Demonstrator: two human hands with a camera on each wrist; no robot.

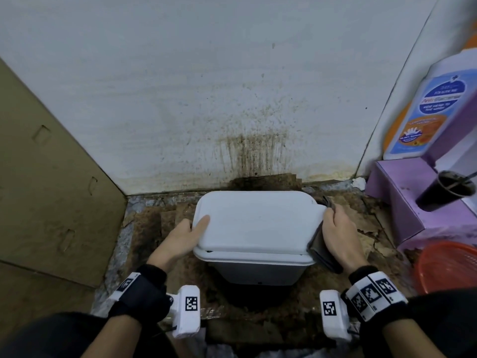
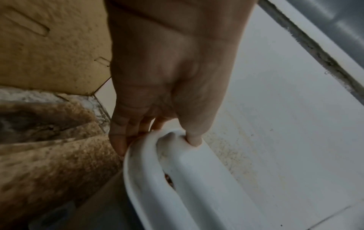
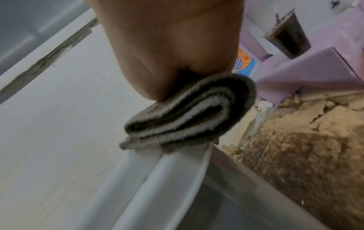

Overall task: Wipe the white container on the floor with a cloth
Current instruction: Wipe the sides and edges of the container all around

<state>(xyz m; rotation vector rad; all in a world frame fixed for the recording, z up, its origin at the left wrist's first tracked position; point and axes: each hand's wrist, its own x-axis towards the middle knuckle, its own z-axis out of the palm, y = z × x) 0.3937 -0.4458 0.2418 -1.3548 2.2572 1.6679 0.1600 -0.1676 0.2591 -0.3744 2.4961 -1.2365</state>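
A white lidded container [image 1: 255, 223] stands on the stained floor against the wall. My left hand [image 1: 188, 236] grips its left rim, thumb on top of the lid and fingers curled under the edge; the left wrist view shows that rim [image 2: 157, 179] with the thumb pressing into it. My right hand [image 1: 338, 233] holds a folded grey cloth [image 1: 320, 249] against the container's right side. In the right wrist view the cloth [image 3: 189, 115] sits bunched under the palm on the rim [image 3: 177, 168]. The right fingers are hidden behind the cloth.
A brown cardboard sheet [image 1: 51, 189] leans at the left. To the right stand purple boxes [image 1: 402, 202], a dark cup with a straw [image 1: 446, 195], a large bottle [image 1: 433, 107] and a red basket [image 1: 449, 267]. The wall [image 1: 232, 86] is stained behind the container.
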